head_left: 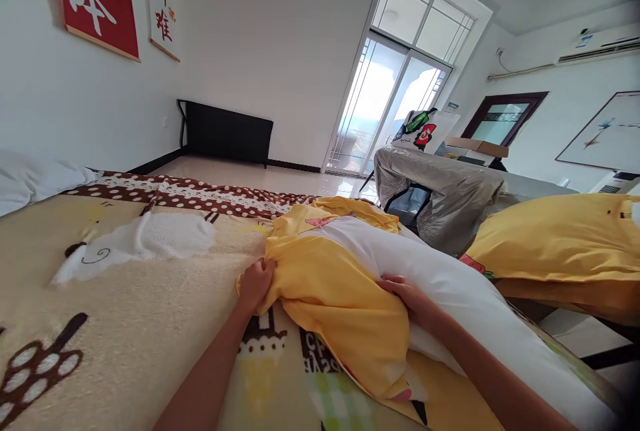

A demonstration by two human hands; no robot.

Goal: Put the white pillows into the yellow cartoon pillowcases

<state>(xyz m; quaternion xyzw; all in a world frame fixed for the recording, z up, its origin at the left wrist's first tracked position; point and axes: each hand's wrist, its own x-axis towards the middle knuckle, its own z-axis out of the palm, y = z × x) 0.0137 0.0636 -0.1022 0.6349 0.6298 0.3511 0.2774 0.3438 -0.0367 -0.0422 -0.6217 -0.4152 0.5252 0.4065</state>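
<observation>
Pinching bunched cloth of the yellow pillowcase (345, 288) on the blanket (170, 298) in the left grip (257, 284), resting the right grip (407, 294), pinch impossible to tell, at its edge, nearer the white pillow (445, 268) stretching lengthwise toward lower right.

red scroll (97, 1): 体; white scroll (163, 3): 解难

Head view — forward, downward, tilted — near the white pillow (455, 284)
</observation>
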